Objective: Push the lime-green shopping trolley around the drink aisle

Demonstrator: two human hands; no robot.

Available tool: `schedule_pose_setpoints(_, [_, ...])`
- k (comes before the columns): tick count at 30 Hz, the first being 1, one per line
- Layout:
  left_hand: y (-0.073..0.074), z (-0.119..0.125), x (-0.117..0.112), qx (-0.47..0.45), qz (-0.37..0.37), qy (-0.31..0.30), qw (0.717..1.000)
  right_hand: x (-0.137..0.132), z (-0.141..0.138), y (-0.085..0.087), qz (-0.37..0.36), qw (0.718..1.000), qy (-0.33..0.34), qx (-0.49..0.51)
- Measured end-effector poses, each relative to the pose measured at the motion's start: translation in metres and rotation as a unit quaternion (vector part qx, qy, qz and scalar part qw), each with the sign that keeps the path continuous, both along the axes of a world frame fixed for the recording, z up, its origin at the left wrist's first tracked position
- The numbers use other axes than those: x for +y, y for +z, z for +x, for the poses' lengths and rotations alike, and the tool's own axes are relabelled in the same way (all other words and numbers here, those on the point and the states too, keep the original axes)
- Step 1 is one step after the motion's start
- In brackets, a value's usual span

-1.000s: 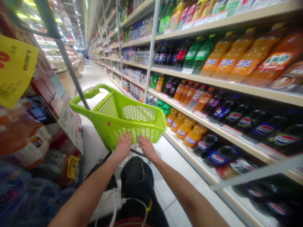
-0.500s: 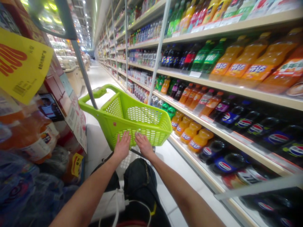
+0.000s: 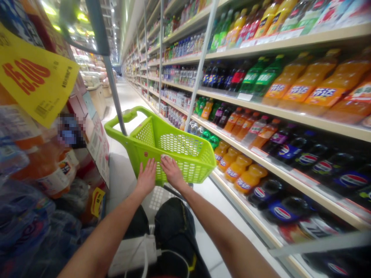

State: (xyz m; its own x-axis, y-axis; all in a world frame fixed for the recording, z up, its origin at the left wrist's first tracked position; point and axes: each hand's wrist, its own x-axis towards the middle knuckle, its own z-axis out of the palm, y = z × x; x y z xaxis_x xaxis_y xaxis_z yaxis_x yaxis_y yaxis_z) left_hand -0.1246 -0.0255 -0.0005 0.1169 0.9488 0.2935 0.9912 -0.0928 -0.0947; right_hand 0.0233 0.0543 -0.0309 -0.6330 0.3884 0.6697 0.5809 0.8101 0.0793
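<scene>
A lime-green plastic shopping basket [image 3: 185, 154] on a trolley frame stands ahead of me in a supermarket aisle. My left hand [image 3: 146, 178] lies flat against the basket's near wall, fingers stretched out. Beside it, my right hand [image 3: 171, 172] presses the same wall near the rim, fingers spread. Neither hand holds anything. The basket looks empty, and its looped handle [image 3: 121, 117] points away from me. A dark bag [image 3: 174, 231] and a white cable sit below my arms.
Shelves of soda bottles [image 3: 290, 88] run along the right, with orange and dark cola bottles low down [image 3: 261, 185]. On the left are wrapped bottle packs [image 3: 34, 170], a yellow price sign [image 3: 37, 87] and a grey pole [image 3: 111, 81]. The white-tiled aisle [image 3: 127, 94] stretches ahead.
The view has moved forward along the aisle and the basket sits a little further right. Both hands have stayed flat on the basket's near wall, shifting slightly up.
</scene>
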Motion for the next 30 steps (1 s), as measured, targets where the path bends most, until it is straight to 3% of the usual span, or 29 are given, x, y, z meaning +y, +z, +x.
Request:
schedule_pose_setpoints(3, [-0.006, -0.005, -0.004, 0.002, -0.01, 0.004, 1.0, -0.005, -0.002, -0.024, -0.016, 0.998, 0.026, -0.046])
schedule_pose_setpoints(5, [-0.008, -0.01, -0.005, 0.0, -0.011, 0.008, 1.0, -0.011, -0.007, -0.027, -0.017, 0.997, 0.045, -0.064])
schedule_pose_setpoints(7, [-0.007, -0.017, -0.006, -0.002, -0.006, 0.014, 1.0, -0.015, -0.015, -0.015, -0.007, 0.997, 0.055, -0.051])
schedule_pose_setpoints(11, [-0.001, -0.03, -0.005, -0.006, 0.015, 0.035, 0.999, -0.01, -0.037, 0.026, 0.018, 0.999, 0.034, 0.031])
schedule_pose_setpoints(13, [0.002, -0.035, -0.006, -0.007, 0.021, 0.042, 0.999, -0.004, -0.044, 0.034, 0.017, 0.998, 0.021, 0.049])
schedule_pose_setpoints(15, [0.003, -0.038, -0.009, -0.004, 0.018, 0.041, 0.999, -0.001, -0.045, 0.027, 0.004, 0.999, 0.023, 0.034])
schedule_pose_setpoints(19, [0.002, -0.045, -0.015, 0.003, 0.009, 0.045, 0.999, -0.005, -0.039, -0.009, -0.013, 0.998, 0.052, -0.04])
schedule_pose_setpoints(21, [0.003, -0.05, -0.017, 0.004, 0.008, 0.053, 0.999, -0.011, -0.04, -0.016, -0.008, 0.996, 0.065, -0.058])
schedule_pose_setpoints(23, [0.005, -0.055, -0.017, 0.007, 0.011, 0.062, 0.998, -0.015, -0.047, -0.007, 0.006, 0.996, 0.074, -0.049])
schedule_pose_setpoints(28, [0.012, -0.068, -0.014, 0.022, 0.024, 0.083, 0.996, -0.008, -0.084, 0.05, 0.039, 0.997, 0.056, 0.035])
schedule_pose_setpoints(30, [0.014, -0.071, -0.015, 0.027, 0.028, 0.087, 0.995, -0.004, -0.094, 0.058, 0.041, 0.997, 0.05, 0.042])
